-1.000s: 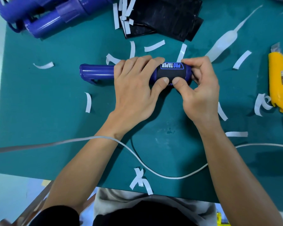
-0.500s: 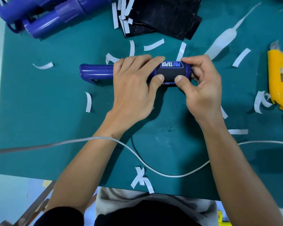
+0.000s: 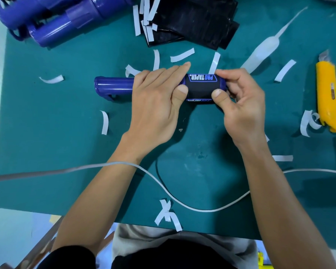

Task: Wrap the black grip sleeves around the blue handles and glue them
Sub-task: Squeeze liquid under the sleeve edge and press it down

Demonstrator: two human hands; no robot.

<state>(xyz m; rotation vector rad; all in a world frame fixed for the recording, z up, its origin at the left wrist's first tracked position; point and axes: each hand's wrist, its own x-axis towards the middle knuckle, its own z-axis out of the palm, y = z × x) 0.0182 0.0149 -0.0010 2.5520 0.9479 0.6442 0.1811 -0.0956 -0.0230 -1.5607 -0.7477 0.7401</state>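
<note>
Green mat (image 3: pixel 47 133) littered with paper strips (image 3: pixel 105 123). Our left hand (image 3: pixel 153 105) wraps the blue handle (image 3: pixel 113 87), and our right hand (image 3: pixel 242 105) pinches the black grip sleeve (image 3: pixel 200 88) sitting between our thumbs. The sleeve looks soft and springy, so we'd press along its seam edges.

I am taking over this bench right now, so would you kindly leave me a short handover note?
Left hand holds the blue handle on the green mat, thumb against the black grip sleeve.
Right hand pinches that sleeve's right end.
Done: sleeve wrapped round this handle; seam glue cannot be seen.
Left: spare handles top left, sleeve stack top centre, glue bottle nearby.
</note>
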